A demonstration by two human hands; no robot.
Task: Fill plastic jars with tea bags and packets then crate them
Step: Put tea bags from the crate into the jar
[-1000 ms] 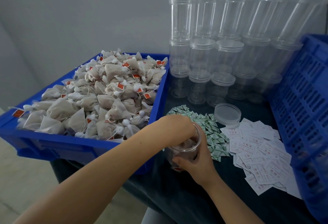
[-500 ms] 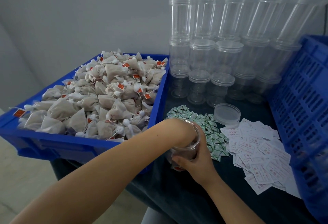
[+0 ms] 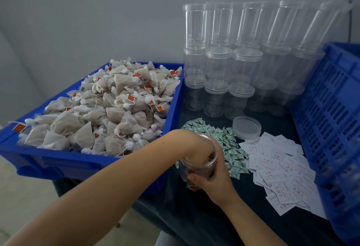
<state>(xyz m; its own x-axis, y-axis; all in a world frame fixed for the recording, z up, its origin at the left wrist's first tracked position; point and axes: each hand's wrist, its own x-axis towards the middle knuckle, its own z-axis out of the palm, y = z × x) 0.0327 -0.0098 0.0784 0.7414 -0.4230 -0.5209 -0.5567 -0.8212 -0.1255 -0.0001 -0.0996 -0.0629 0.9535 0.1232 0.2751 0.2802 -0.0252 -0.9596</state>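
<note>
Dark table (image 3: 194, 216) carries everything. Blue slotted crate (image 3: 331, 128) stands at the right edge, its wall facing the worker. Blue tray (image 3: 78, 165) sits on the left, overhanging the table's near-left edge, heaped with tea bags (image 3: 109, 113): beige mesh pouches with white strings and red tags.

Empty clear jars (image 3: 243, 66) are stacked several tiers high at the back against the wall, between tray and crate, most with lids on. One loose lid (image 3: 246, 127) lies upside down on the table in front of the stack.

White paper slips (image 3: 280, 169) with red print are spread in a loose pile near the crate. Green-and-white packets (image 3: 224, 140) lie in a pile between the tray and the slips, touching the slips' left edge.

The jar being filled (image 3: 198, 162) stands open on the table just beside the tray's near-right corner, at the edge of the packet pile. It's tilted slightly and already has tea bags inside; red tags show through the wall.

Right hand (image 3: 212, 179) grips the jar from the near side, thumb and fingers curled round its wall.

Left hand (image 3: 196, 148) reaches across from the left and is sunk into the jar's mouth past the knuckles. Fingers are behind the plastic and tea bags, so can't tell if they're clenched or released.
</note>
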